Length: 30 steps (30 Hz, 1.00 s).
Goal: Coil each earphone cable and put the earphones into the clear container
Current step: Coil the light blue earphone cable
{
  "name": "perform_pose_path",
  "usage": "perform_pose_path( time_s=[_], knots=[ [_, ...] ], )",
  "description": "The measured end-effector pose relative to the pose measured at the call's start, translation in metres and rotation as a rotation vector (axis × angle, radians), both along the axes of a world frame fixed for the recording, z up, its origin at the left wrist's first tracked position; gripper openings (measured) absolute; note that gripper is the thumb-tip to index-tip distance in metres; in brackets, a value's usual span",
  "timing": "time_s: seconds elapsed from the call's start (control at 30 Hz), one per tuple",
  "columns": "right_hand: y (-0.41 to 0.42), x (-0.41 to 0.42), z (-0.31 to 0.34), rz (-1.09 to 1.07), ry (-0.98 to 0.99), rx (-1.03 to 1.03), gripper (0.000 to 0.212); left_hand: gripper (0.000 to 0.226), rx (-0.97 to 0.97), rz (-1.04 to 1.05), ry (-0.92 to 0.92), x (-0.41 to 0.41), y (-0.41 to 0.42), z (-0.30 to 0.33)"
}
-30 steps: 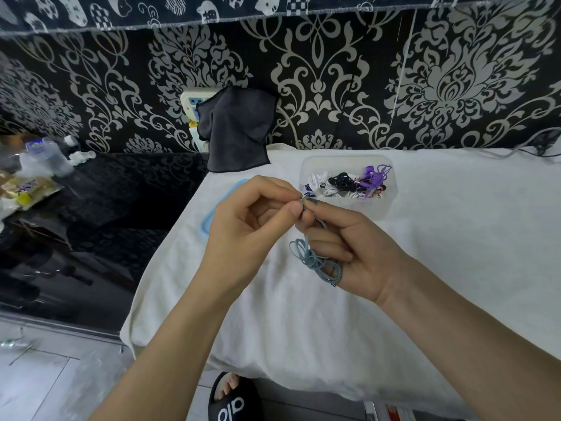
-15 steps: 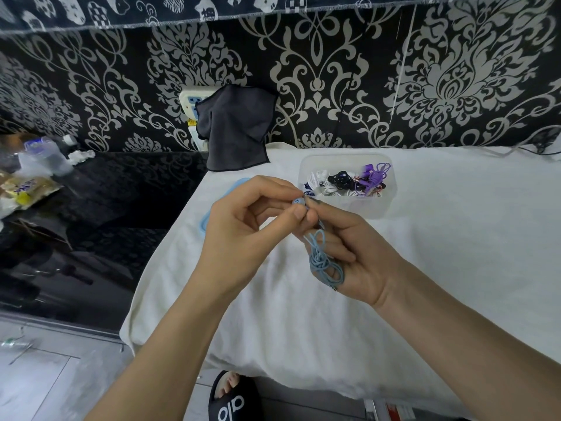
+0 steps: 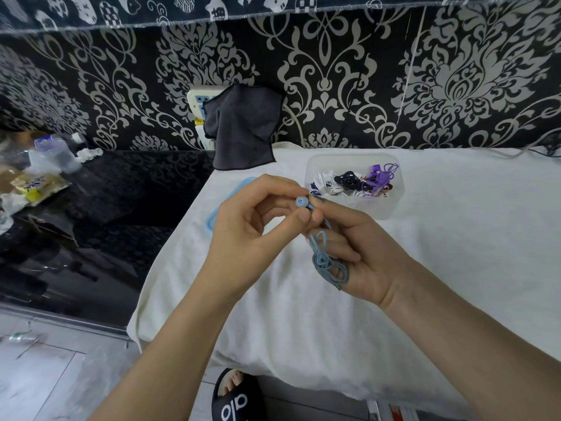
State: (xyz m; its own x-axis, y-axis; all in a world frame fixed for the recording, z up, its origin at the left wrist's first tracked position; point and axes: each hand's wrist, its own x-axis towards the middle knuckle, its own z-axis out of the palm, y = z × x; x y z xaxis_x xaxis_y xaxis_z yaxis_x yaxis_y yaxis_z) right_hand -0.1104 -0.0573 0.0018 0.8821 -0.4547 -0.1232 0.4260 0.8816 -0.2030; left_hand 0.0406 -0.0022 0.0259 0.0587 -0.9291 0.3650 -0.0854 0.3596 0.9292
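Both hands hold a light blue earphone over the white cloth. My left hand [image 3: 255,229] pinches the round blue earbud [image 3: 301,202] between thumb and fingers. The blue cable [image 3: 326,262] hangs as a knotted coil around the fingers of my right hand [image 3: 361,256], which grips it. Just behind the hands stands the clear container [image 3: 382,208], holding coiled white, black and purple earphones [image 3: 353,182].
A blue container lid [image 3: 212,220] lies on the white cloth [image 3: 455,238], partly hidden behind my left hand. A dark cloth [image 3: 243,126] hangs on the patterned wall. A black glass table [image 3: 106,214] with bottles and packets stands left. A slippered foot [image 3: 235,396] shows below the edge.
The cable bundle has tightened into a knotted coil on my right fingers, and my left hand has drawn the earbud up into view above the fingertips.
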Motion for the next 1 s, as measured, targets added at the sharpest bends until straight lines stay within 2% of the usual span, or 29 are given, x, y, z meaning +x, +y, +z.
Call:
perform_pose_path(
  time_s=[0.03,0.13,0.2,0.37,0.53,0.63,0.8,0.9,1.0],
  knots=[
    [-0.002,0.0,0.001,-0.022,0.06,-0.016,0.068,0.018,0.003,0.002,-0.007,0.0,0.0,0.001],
    [-0.004,-0.001,0.005,-0.075,0.215,-0.096,0.018,0.022,0.033,0.034,-0.026,0.003,-0.001,-0.001],
    [-0.004,-0.003,0.008,-0.104,0.354,-0.186,0.006,0.016,0.052,0.048,-0.064,0.005,-0.003,-0.004],
    [-0.008,-0.005,0.01,-0.133,0.561,-0.274,0.01,0.016,0.068,0.095,-0.178,0.01,-0.005,-0.008],
    [-0.015,-0.003,0.005,-0.182,0.639,-0.276,0.032,0.017,0.074,0.141,-0.293,0.018,-0.006,-0.01],
    [-0.017,-0.002,0.001,-0.232,0.694,-0.301,0.027,0.021,0.121,0.164,-0.388,0.019,-0.006,-0.014],
    [-0.013,0.001,-0.004,-0.305,0.877,-0.521,0.02,0.021,0.218,0.136,-0.519,0.02,-0.008,-0.021],
    [-0.011,0.0,-0.007,-0.322,1.019,-0.716,0.016,0.024,0.357,0.034,-0.541,0.025,-0.009,-0.029],
    [-0.013,-0.002,-0.01,-0.309,1.133,-0.852,0.011,0.023,0.434,0.047,-0.74,0.04,-0.01,-0.04]
  ],
)
